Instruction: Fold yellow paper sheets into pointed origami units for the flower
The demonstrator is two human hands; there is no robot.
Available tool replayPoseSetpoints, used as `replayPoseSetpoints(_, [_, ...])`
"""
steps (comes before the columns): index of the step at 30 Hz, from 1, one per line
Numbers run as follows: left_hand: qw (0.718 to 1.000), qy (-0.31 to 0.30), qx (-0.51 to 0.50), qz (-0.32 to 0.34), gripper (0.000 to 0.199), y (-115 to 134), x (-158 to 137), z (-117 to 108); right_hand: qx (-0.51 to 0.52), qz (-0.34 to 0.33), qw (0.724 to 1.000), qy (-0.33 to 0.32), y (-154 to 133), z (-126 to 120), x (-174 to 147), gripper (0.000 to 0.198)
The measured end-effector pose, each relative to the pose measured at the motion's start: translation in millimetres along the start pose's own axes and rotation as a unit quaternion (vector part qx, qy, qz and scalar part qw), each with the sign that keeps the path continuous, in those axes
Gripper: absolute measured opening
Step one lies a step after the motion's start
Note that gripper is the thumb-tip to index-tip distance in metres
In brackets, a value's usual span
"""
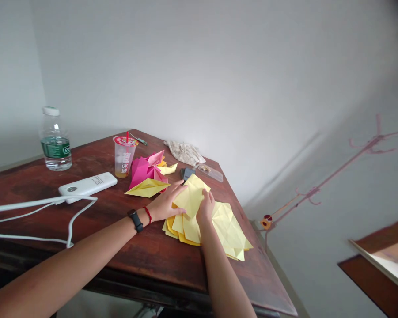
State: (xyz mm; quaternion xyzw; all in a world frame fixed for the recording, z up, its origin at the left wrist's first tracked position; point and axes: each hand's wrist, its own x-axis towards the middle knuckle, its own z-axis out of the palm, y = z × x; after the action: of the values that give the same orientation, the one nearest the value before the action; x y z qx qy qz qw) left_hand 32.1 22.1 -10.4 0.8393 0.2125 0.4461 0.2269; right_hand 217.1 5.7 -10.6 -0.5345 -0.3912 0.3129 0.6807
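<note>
Okay, so from the head view, which is all we've got: the yellow sheet (195,194) is up between our hands, over the left part of the loose yellow sheets (185,233) on the right side of the dark red table (167,269). Our right hand (206,206) has its fingers closed in a narrow pinch on the sheet's right edge. Our left hand (167,205) is spread wide at the left edge, thumb well apart from the fingers; we can't tell how firmly it's gripping, if at all.

Tips, for what they're worth: we'd let the right pinch do the anchoring and use the left just to square the edge, lightly, since paper this thin probably wrinkles if both sides pull. Working over a loose pile seems a bit risky too, as pressing down could mark the sheets below or slide them about. A bare bit of tabletop would likely give crisper creases.

Also watch the left elbow room: the folded yellow piece (148,187) and the magenta folded paper (141,172) sit just beyond our left hand, with the drink cup (122,161) farther left. We'd move that wrist gently.
</note>
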Motion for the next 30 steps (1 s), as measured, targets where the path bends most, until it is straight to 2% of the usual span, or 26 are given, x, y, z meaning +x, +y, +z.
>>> replayPoseSetpoints(5, [0.998, -0.037, -0.038, -0.02, 0.075, -7, -3, 8, 0.036, 0.009, 0.998, 0.059, -5, 5, -5, 0.014])
replayPoseSetpoints(10, [0.996, -0.065, -0.059, -0.031, 0.097, -6, -4, 10, 0.035, 0.018, 0.996, 0.086, -7, 5, -6, 0.011])
replayPoseSetpoints(15, [0.995, -0.063, -0.067, -0.041, 0.107, -3, -6, 10, 0.029, 0.025, 0.996, 0.085, -8, 5, -6, 0.012])
replayPoseSetpoints(17, [0.994, -0.071, -0.069, -0.044, 0.101, 1, -6, 8, 0.024, 0.028, 0.997, 0.074, -8, 6, -6, 0.012])
replayPoseSetpoints(21, [0.988, -0.044, -0.132, -0.071, 0.061, 10, -2, 3, 0.024, 0.036, 0.999, 0.027, -8, 8, -6, 0.018])
replayPoseSetpoints(23, [0.98, -0.021, -0.168, -0.099, 0.049, 14, 1, 0, 0.042, 0.044, 0.998, -0.004, -6, 8, -6, 0.022])
replayPoseSetpoints(26, [0.977, -0.007, -0.167, -0.133, 0.045, 13, 3, -4, 0.059, 0.061, 0.996, -0.036, -3, 8, -6, 0.03])
replayPoseSetpoints(30, [0.98, -0.061, -0.121, -0.146, 0.047, 8, 3, -5, 0.023, 0.052, 0.996, -0.069, -2, 7, -8, 0.043])
